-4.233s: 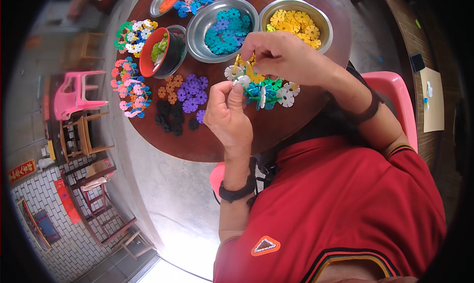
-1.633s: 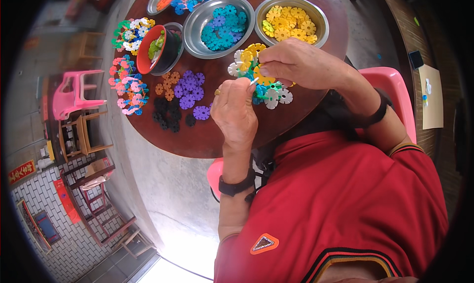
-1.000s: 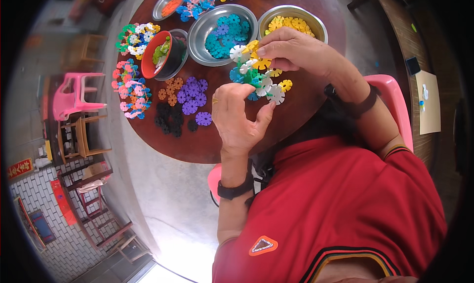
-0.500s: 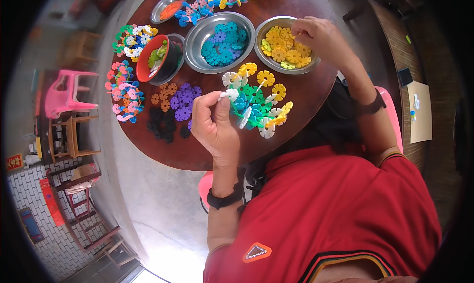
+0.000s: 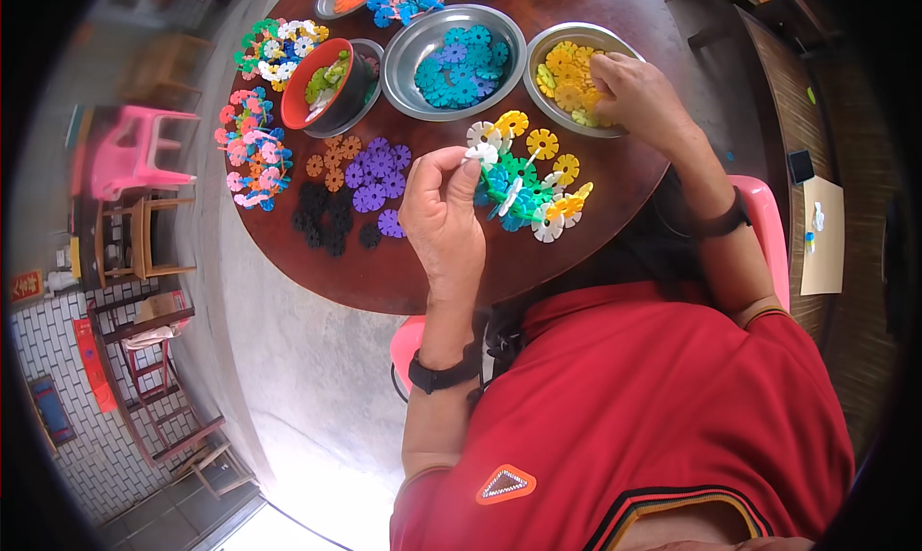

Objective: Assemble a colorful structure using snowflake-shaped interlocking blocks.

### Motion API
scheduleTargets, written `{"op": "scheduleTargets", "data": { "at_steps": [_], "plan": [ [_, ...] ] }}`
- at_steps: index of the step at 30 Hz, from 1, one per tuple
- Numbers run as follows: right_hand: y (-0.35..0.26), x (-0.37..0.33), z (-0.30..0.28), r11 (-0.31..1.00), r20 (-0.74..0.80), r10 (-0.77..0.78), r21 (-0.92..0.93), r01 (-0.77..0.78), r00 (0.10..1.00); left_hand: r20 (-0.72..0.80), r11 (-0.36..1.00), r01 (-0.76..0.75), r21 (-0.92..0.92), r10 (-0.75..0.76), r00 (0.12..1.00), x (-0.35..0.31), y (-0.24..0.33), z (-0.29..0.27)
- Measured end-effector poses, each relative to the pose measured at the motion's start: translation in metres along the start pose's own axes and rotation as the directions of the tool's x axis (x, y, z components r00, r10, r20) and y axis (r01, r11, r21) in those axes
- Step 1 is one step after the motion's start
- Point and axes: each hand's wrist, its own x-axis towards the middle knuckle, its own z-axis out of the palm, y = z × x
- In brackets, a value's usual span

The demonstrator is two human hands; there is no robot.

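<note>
Between thumb and fingers, my left hand pinches a white notched disc at the edge of a flower-like build of interlocking discs. White, green and teal discs form its body, with yellow discs around the outer side. Over at the right, my right hand reaches into a metal bowl of yellow notched discs. Its fingers are curled down among the discs, and their tips are hidden.
A larger metal bowl holds teal and purple discs. Left of it stands a red-and-black bowl with green and white discs. Purple discs, black discs and orange discs lie loose. Finished-looking clusters sit along the left edge.
My right hand has gone lower into the bowl of yellow discs, its fingers now among them. My left hand still holds the build. The whole view has shifted slightly.
</note>
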Motion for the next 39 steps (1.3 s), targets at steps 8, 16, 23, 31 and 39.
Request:
{"op": "scheduleTargets", "data": {
  "at_steps": [8,16,23,31,39],
  "plan": [
    [-0.029,-0.005,-0.024,0.866,-0.182,-0.104,0.467,0.179,0.978,0.0,0.998,0.037,-0.045,-0.037,0.999,-0.002,0.005,0.002],
    [-0.081,-0.014,-0.019,0.811,-0.056,-0.274,0.524,0.262,0.96,0.011,0.997,0.009,0.08,-0.01,1.0,-0.004,0.004,0.004],
    [-0.082,-0.013,-0.025,0.649,0.065,-0.16,0.759,0.055,0.985,0.024,0.996,0.005,0.084,-0.007,1.0,-0.005,0.004,0.006],
    [-0.083,-0.013,-0.034,0.666,0.132,-0.134,0.746,-0.01,0.982,0.043,0.911,-0.194,0.363,0.192,0.98,-0.006,0.012,0.008],
    [-0.078,-0.012,-0.039,0.744,0.173,-0.226,0.666,0.055,0.959,0.095,0.854,-0.309,0.418,0.297,0.95,-0.006,0.015,0.009]
  ]
}}
